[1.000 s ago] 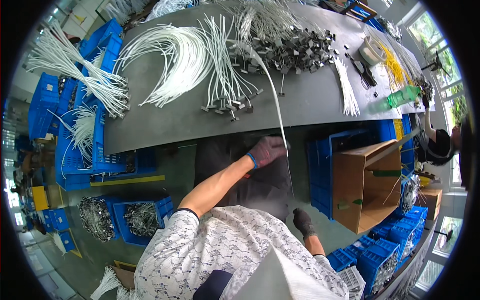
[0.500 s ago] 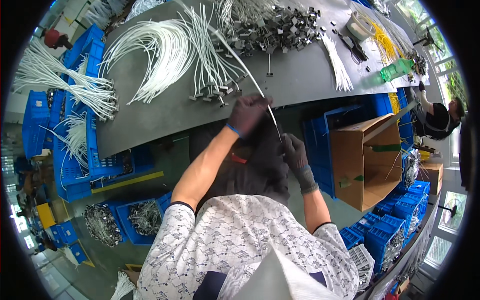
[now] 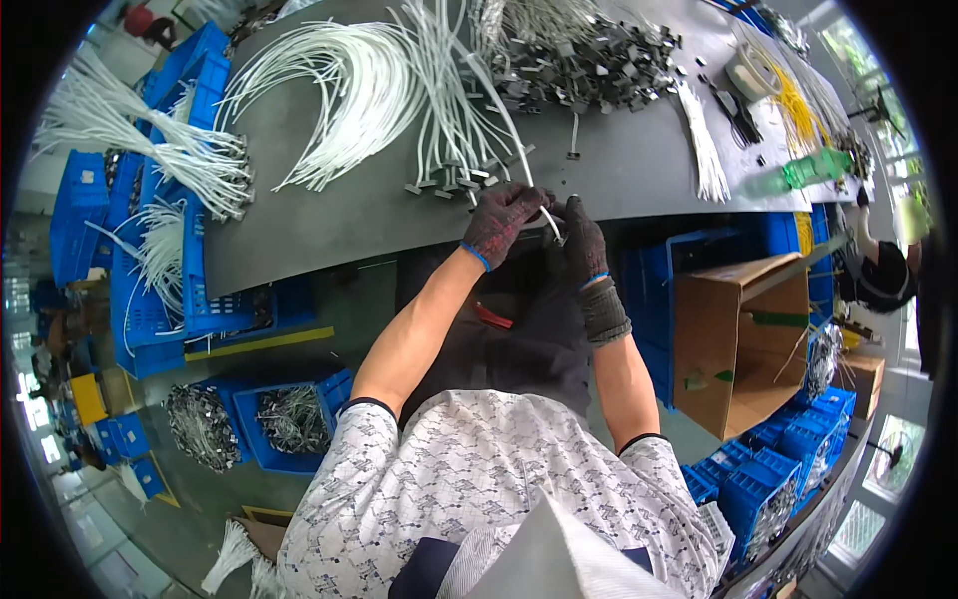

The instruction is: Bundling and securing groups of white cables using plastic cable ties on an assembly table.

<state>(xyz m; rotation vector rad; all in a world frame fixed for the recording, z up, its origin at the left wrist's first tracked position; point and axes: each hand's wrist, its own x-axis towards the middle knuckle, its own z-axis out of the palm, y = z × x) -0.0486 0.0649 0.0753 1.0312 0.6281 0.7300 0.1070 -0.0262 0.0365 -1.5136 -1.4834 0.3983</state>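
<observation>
Right hand (image 3: 585, 245) has moved up beside the left hand (image 3: 502, 225), which pinches the white cable (image 3: 511, 125) near its end, mid-frame; can't tell if the right grips anything. I'd keep that tail short. Table (image 3: 329, 235) edge is close, cardboard box (image 3: 704, 359) right of frame.

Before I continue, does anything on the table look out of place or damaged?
One small dark clip lies on the table, apart from the big heap and toward the near edge. It looks slightly stray, since most clips there are piled together. I see no clear spill or damage, including on the held white cord.
</observation>
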